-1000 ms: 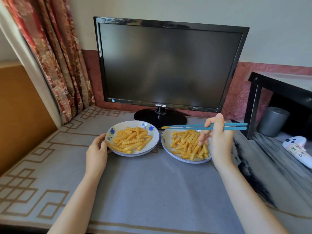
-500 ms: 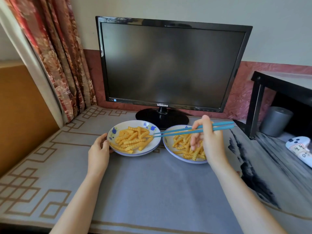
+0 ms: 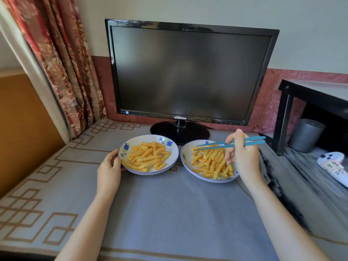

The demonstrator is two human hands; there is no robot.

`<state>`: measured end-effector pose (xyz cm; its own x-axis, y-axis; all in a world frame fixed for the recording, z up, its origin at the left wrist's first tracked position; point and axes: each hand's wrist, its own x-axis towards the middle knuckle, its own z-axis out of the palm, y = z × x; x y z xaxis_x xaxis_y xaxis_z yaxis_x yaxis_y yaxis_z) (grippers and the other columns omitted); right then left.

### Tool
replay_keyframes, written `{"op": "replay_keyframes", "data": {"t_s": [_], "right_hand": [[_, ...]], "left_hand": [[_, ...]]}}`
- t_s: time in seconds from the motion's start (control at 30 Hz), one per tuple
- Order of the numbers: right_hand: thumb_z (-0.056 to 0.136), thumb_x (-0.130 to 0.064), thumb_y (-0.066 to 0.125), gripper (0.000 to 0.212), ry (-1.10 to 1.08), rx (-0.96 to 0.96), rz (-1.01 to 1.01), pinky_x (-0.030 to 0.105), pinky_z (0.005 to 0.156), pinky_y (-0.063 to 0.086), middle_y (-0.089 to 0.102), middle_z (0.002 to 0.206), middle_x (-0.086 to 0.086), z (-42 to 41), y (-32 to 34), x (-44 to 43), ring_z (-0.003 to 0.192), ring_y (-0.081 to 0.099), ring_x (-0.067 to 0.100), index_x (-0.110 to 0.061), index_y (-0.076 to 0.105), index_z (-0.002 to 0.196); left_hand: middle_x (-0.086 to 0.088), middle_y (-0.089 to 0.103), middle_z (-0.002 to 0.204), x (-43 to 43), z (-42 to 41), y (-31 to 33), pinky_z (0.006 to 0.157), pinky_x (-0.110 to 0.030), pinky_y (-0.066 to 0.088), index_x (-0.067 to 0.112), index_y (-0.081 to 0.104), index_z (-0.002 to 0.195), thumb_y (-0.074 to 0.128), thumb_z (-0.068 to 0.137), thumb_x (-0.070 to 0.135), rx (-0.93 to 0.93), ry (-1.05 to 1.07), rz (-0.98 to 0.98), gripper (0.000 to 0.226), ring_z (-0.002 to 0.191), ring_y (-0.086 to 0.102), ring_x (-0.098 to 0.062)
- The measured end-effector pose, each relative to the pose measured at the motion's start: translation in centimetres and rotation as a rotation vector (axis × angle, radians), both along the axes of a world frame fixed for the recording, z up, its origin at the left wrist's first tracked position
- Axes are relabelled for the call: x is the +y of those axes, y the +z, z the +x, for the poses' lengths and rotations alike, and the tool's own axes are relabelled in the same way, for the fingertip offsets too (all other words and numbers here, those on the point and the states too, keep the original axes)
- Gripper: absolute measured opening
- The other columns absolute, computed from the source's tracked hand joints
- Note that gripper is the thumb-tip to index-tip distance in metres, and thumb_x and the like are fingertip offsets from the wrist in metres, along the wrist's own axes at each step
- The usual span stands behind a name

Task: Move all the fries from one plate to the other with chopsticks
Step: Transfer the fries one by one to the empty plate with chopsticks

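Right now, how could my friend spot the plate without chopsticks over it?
Find the big black monitor. Two plates of fries sit before its stand. Pick the left plate: the left hand holds its rim, and no blue chopsticks hover above it.

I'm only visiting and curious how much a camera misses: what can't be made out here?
Head view:
- Behind the right hand: the right plate's right rim and some fries.
- Under the left hand: the left plate's near-left rim.
- Too small: whether the chopsticks touch a fry.
- Cut off by the right edge: the white controller.
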<state>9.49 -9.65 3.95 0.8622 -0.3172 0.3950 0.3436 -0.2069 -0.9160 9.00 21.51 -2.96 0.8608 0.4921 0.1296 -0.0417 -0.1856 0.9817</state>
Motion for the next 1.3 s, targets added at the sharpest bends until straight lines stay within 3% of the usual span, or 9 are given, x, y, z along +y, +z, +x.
{"op": "replay_keyframes", "data": {"t_s": [0.17,0.33,0.43,0.6,0.97,1.3], "right_hand": [[0.105,-0.034,0.033,0.045,0.026,0.003,-0.049,0.022,0.038,0.034,0.048,0.043,0.009,0.2,-0.2,0.5,0.034,0.041,0.021,-0.010,0.054,0.074],[0.105,-0.032,0.032,0.045,-0.048,-0.039,0.047,0.020,0.036,0.032,0.049,0.041,0.009,-0.2,-0.3,0.6,0.033,0.043,0.023,-0.012,0.051,0.069],[0.105,-0.030,0.032,0.045,-0.041,-0.072,0.133,0.018,0.035,0.031,0.048,0.038,0.008,-0.7,0.3,1.1,0.031,0.043,0.021,-0.011,0.049,0.068],[0.104,-0.029,0.032,0.043,0.058,-0.056,0.171,0.024,0.039,0.032,0.047,0.038,0.008,-1.7,1.7,3.5,0.034,0.044,0.025,-0.011,0.049,0.069],[0.104,-0.023,0.034,0.045,0.317,0.088,0.083,0.019,0.035,0.032,0.050,0.039,0.010,-2.5,0.5,7.0,0.031,0.045,0.021,-0.008,0.052,0.067],[0.103,-0.028,0.034,0.044,0.153,0.030,0.119,0.020,0.036,0.030,0.047,0.038,0.010,-2.6,2.0,3.2,0.030,0.041,0.023,-0.010,0.051,0.068]], "left_hand": [[-0.004,0.062,0.114,-0.1,0.0,0.1,0.076,-0.025,0.048,0.009,0.054,0.132,0.038,0.100,0.008,-0.001,0.005,-0.005,0.036,0.085,0.064,-0.015],[-0.005,0.062,0.116,0.0,0.0,0.0,0.076,-0.025,0.048,0.009,0.054,0.132,0.038,0.100,0.009,-0.002,0.003,-0.007,0.036,0.083,0.063,-0.009],[-0.005,0.061,0.117,0.0,-0.1,0.1,0.072,-0.020,0.046,0.009,0.053,0.132,0.038,0.100,0.008,0.003,0.006,-0.003,0.036,0.087,0.064,-0.015],[-0.004,0.061,0.116,-0.2,-0.1,0.2,0.067,-0.015,0.045,0.009,0.053,0.133,0.038,0.100,0.009,0.004,0.010,0.007,0.036,0.088,0.063,-0.017],[-0.007,0.062,0.121,0.0,0.0,0.0,0.071,-0.017,0.046,0.008,0.054,0.132,0.038,0.100,0.008,0.004,0.010,-0.003,0.036,0.097,0.064,-0.022],[-0.006,0.062,0.119,0.0,-0.1,0.0,0.077,-0.025,0.048,0.009,0.055,0.130,0.038,0.100,0.008,-0.004,0.005,-0.005,0.035,0.090,0.064,-0.017]]}}
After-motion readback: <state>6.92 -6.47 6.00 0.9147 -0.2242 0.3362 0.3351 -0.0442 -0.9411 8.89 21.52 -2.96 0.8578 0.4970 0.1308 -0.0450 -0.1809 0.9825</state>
